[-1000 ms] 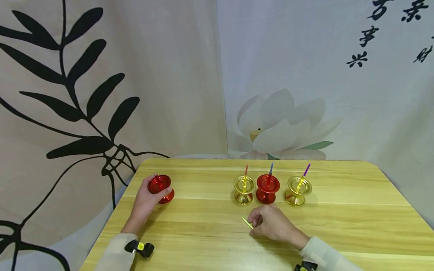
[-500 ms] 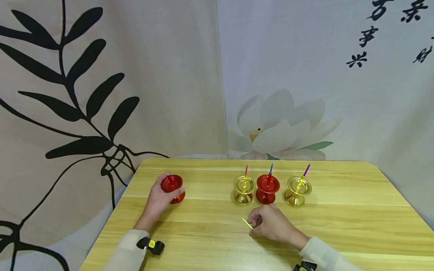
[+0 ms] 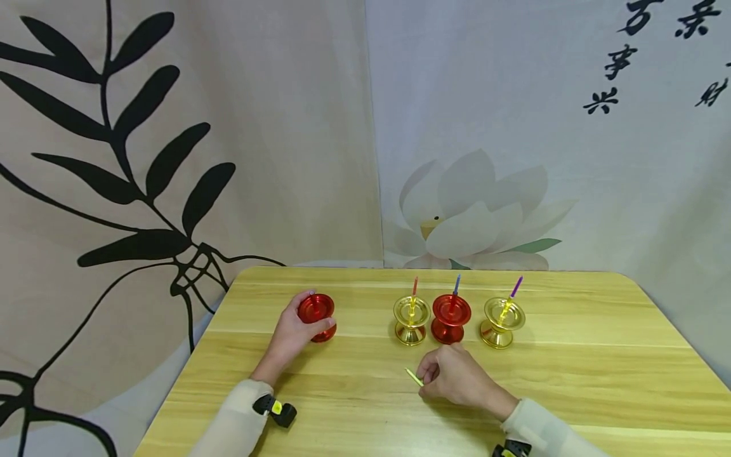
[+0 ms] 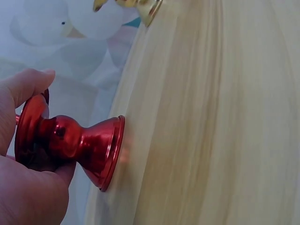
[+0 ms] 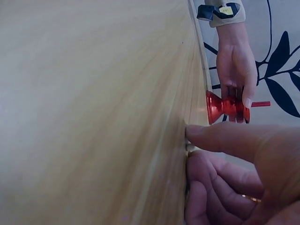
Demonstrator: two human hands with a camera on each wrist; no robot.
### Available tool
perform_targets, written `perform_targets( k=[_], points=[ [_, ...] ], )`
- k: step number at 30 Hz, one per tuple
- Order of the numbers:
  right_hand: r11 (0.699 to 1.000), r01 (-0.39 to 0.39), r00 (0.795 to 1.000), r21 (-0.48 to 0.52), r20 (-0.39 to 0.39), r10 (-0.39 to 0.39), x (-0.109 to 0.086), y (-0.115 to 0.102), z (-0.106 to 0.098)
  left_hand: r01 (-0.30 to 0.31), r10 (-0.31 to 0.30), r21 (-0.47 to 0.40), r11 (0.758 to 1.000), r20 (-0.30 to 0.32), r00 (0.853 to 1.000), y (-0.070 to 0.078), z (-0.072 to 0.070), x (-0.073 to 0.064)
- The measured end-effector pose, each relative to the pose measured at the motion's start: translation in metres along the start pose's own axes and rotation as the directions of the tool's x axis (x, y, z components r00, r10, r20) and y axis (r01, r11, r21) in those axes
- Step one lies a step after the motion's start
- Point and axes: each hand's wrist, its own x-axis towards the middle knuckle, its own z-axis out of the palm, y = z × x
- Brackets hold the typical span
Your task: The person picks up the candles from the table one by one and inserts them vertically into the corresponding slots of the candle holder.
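My left hand (image 3: 290, 335) grips a shiny red candle holder (image 3: 315, 309) by its upper dish, thumb on the near side. The holder stands upright, its flared base (image 4: 102, 152) close to the tabletop. A thin red stem (image 5: 261, 103) rises from its dish in the right wrist view. Low over the table's middle, my right hand (image 3: 459, 379) pinches a thin yellow-green candle (image 3: 412, 376) between thumb and finger. Behind that hand stand a gold candle holder (image 3: 410, 334) with a red-tipped candle, a red holder (image 3: 451, 333) with a blue-tipped one, and a gold holder (image 3: 496, 337) with a purple-tipped one.
The wooden table (image 3: 354, 406) has a left edge sloping away beside my left arm. A printed curtain (image 3: 297, 127) with dark leaves and a pale lotus hangs right behind its back edge. Each wrist wears a small black camera (image 3: 276, 410).
My left hand has moved to the right across the table with the red candle holder, closer to the other holders. The right hand and its candle have stayed almost still.
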Motion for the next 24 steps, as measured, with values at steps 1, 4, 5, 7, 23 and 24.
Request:
perform_targets(
  k=[1, 4, 5, 7, 23, 24],
  points=[
    [1.000, 0.000, 1.000, -0.005, 0.001, 0.000, 0.000, 0.000, 0.000, -0.006, 0.006, -0.007, 1.000, 0.006, 1.000, 0.000, 0.003, 0.000],
    [1.000, 0.002, 1.000, -0.005, 0.004, -0.002, 0.001, 0.000, 0.000, -0.025, 0.026, -0.031, 0.999, 0.026, 0.999, 0.002, 0.010, 0.000],
    [1.000, 0.003, 1.000, -0.003, 0.004, -0.003, 0.001, 0.000, 0.000, -0.027, 0.028, -0.035, 0.999, 0.031, 0.999, 0.003, 0.013, 0.000],
    [1.000, 0.004, 1.000, 0.005, 0.006, -0.004, 0.001, -0.001, 0.000, -0.034, 0.035, -0.035, 0.999, 0.036, 0.999, 0.004, 0.017, 0.001],
    [0.999, 0.023, 1.000, 0.028, -0.020, -0.022, 0.006, -0.002, 0.004, -0.043, 0.045, -0.037, 0.998, 0.054, 0.998, 0.011, 0.044, 0.003],
    [0.999, 0.032, 0.999, 0.035, -0.024, -0.031, 0.007, -0.003, 0.005, -0.044, 0.046, -0.040, 0.998, 0.055, 0.997, 0.011, 0.045, 0.003]
  ],
)
